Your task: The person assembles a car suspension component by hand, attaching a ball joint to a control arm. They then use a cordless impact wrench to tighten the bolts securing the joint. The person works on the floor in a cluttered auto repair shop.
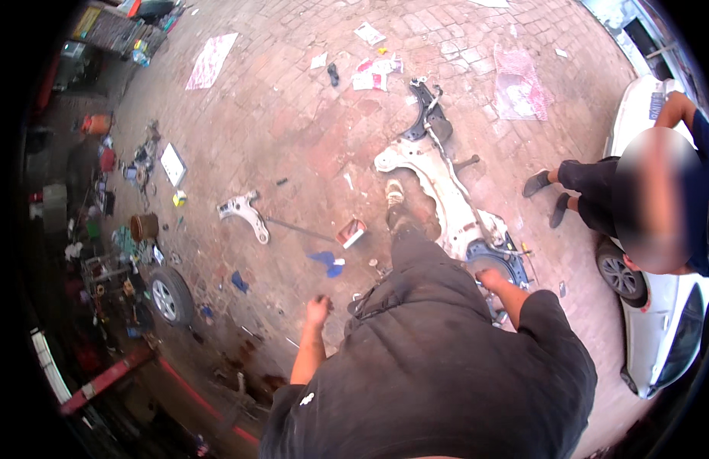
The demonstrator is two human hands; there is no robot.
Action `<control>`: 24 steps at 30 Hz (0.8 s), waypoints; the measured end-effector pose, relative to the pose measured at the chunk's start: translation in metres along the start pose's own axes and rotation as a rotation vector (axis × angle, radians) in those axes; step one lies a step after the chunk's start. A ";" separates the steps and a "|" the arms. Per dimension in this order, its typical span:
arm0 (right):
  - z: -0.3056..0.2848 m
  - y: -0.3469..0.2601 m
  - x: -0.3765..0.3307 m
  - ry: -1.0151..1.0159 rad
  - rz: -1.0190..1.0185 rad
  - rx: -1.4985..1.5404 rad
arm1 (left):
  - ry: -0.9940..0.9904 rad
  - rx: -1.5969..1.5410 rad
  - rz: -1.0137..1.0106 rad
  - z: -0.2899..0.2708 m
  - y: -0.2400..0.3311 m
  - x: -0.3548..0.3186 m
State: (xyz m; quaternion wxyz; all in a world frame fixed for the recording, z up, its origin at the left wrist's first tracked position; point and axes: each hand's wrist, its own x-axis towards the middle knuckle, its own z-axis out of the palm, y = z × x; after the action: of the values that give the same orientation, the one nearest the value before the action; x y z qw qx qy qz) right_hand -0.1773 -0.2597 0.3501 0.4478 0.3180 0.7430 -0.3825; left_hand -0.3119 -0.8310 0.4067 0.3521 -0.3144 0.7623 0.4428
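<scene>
I stand over a brick-paved yard, with my dark clothing filling the lower middle of the view. My left hand hangs at my side with its fingers curled into a fist; whether it holds anything is unclear. My right hand hangs just above the near end of a whitish metal car subframe, beside a blue ring-shaped part. Its fingers are too small to read. My foot rests against the subframe. A dark control arm sits at the subframe's far end.
A loose whitish control arm with a thin rod lies to the left, near a small red-and-white box. A wheel, buckets and scattered tools line the left edge. Another person leans against a white car on the right. Papers litter the far ground.
</scene>
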 end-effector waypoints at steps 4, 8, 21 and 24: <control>-0.055 -0.118 0.065 0.172 -0.077 -0.186 | -0.062 0.185 -0.157 -0.024 0.035 0.018; -0.126 -0.226 0.147 0.299 -0.189 -0.036 | -0.066 0.429 -0.032 -0.042 0.155 0.043; -0.217 -0.414 0.181 0.523 0.135 0.682 | -0.206 0.411 0.031 -0.130 0.531 0.372; -0.169 -0.415 0.165 0.552 0.385 0.754 | -0.181 0.616 -0.048 -0.146 0.636 0.463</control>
State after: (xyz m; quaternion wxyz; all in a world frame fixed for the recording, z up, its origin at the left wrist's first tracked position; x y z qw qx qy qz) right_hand -0.6523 -0.3034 0.3692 0.1511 0.6780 0.5719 -0.4363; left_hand -1.1092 -0.7791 0.3707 0.5075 -0.1701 0.8184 0.2091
